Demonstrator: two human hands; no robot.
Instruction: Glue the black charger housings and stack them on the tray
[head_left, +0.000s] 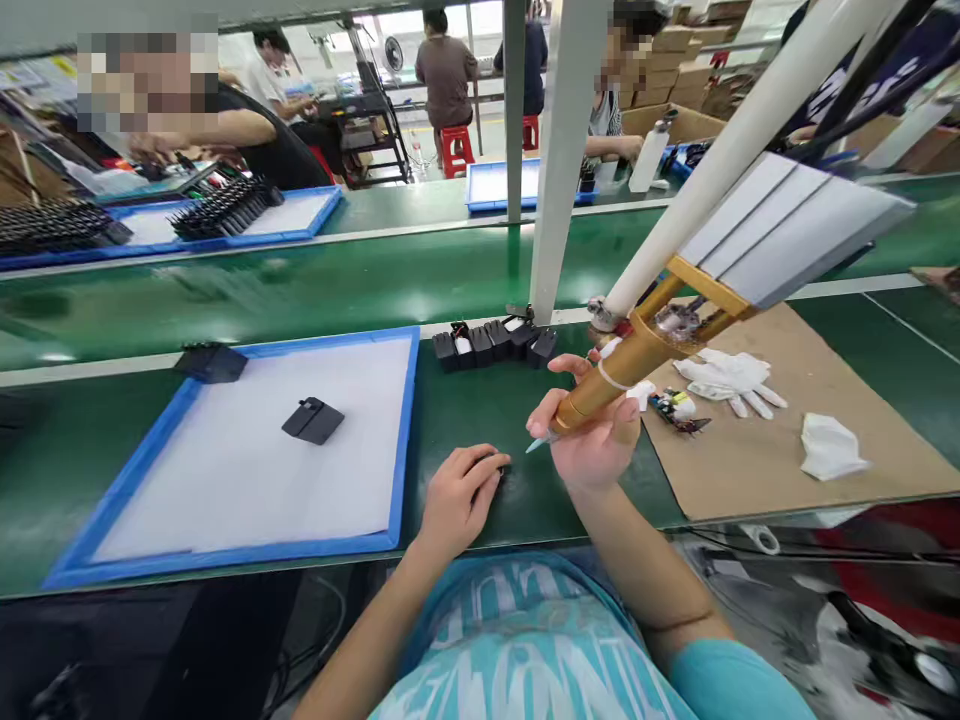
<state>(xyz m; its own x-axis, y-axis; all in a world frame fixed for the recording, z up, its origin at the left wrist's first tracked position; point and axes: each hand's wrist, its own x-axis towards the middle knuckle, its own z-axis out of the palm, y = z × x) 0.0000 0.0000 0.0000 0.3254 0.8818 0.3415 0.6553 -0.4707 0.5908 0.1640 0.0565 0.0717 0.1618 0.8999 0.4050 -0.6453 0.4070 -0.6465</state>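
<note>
My right hand [592, 435] is closed round a gold-coloured hanging tool [622, 372], whose thin tip [536, 444] points down and left. Its white hose [739, 135] runs up to the right. My left hand [459, 495] lies curled over a small dark part [495, 468] on the green bench, fingers pressing it down; most of the part is hidden. The tip hangs just above and right of that hand. A row of black parts [491, 343] stands behind both hands. One black part [313, 420] lies on the white tray with a blue rim [409, 430] to the left.
A cardboard sheet [787, 440] on the right carries white gloves [727, 378], a white cloth [829, 447] and a small circuit piece [675, 408]. A white post [562, 150] rises behind. Other people sit at benches beyond the green belt [300, 290], with blue trays of black parts [225, 210].
</note>
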